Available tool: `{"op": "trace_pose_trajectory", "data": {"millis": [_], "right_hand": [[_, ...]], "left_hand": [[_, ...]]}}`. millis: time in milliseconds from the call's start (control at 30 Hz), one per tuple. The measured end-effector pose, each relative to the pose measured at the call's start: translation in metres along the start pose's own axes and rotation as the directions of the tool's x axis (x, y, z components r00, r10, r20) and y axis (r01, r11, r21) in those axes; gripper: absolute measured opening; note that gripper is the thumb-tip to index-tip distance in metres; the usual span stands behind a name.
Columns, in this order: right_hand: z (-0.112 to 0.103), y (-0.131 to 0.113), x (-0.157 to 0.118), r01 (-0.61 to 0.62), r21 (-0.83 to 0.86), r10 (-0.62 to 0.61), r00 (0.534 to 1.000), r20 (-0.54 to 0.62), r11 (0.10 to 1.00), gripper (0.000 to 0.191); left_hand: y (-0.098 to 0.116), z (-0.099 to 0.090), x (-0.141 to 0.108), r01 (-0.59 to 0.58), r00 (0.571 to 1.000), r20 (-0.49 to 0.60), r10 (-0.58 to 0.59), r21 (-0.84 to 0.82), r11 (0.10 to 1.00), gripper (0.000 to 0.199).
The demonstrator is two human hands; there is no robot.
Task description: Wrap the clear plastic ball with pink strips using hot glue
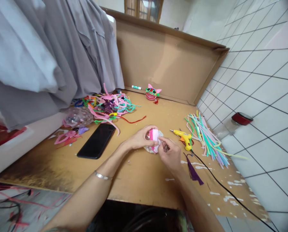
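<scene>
Over the middle of the table, my left hand (pixel 144 137) is closed round a small round craft piece (pixel 154 134) with pink and white fuzzy bands. A pale, lacy-looking rim shows around its edge. From the right, my right hand (pixel 169 153) is closed in a pinch at the piece's right side; what its fingertips hold, if anything, is hidden. Right of my hands lies a yellow hot glue gun (pixel 186 139) with its nozzle pointing left. Below the gun is a purple tassel (pixel 194 171).
A black phone (pixel 96 141) lies left of my hands, with tangled coloured pipe cleaners (pixel 110 104) behind it. More pipe cleaners (pixel 209 138) lie at right. A decorated animal head (pixel 152 92) and a glue stick (pixel 136 87) sit by the cardboard wall (pixel 168 61). A black cord (pixel 221 185) crosses the right side.
</scene>
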State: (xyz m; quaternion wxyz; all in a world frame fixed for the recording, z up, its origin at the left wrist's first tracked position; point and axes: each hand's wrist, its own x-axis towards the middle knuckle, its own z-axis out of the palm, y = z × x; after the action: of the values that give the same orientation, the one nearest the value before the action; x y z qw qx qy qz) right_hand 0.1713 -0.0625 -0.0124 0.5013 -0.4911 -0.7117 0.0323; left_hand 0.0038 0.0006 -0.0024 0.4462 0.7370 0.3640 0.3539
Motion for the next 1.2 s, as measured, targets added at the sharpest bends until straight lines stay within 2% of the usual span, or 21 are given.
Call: {"op": "trace_pose_trajectory", "data": {"millis": [200, 433, 633, 800, 1000, 1200], "right_hand": [[0.0006, -0.0004, 0.0001, -0.036, 0.032, 0.035, 0.999, 0.013, 0.999, 0.028], [0.0023, 0.0020, -0.0014, -0.045, 0.038, 0.045, 0.999, 0.015, 0.998, 0.028], [0.0024, 0.0025, -0.0011, -0.036, 0.022, 0.036, 0.999, 0.018, 0.999, 0.028], [0.0012, 0.0013, -0.0003, -0.032, 0.030, 0.032, 0.999, 0.013, 0.999, 0.028], [0.0016, 0.0016, -0.0006, -0.043, 0.035, 0.042, 0.999, 0.029, 0.998, 0.028], [0.0012, 0.0009, -0.0008, -0.068, 0.034, 0.067, 0.997, 0.028, 0.997, 0.028]], "left_hand": [[-0.0028, -0.0007, 0.0006, 0.006, 1.000, 0.016, -0.007, 0.054, 0.999, 0.066], [-0.0055, 0.0010, 0.0020, -0.041, 0.999, -0.013, 0.041, 0.054, 0.998, 0.062], [-0.0027, 0.0012, 0.0006, 0.010, 0.999, 0.034, -0.010, 0.016, 1.000, 0.064], [-0.0034, 0.0000, 0.0004, 0.008, 0.999, 0.030, -0.010, 0.064, 0.998, 0.064], [-0.0050, -0.0002, -0.0007, -0.045, 0.998, 0.037, 0.043, 0.059, 0.997, 0.071], [-0.0032, -0.0003, -0.0004, -0.012, 0.997, 0.071, 0.008, 0.054, 0.998, 0.064]]}}
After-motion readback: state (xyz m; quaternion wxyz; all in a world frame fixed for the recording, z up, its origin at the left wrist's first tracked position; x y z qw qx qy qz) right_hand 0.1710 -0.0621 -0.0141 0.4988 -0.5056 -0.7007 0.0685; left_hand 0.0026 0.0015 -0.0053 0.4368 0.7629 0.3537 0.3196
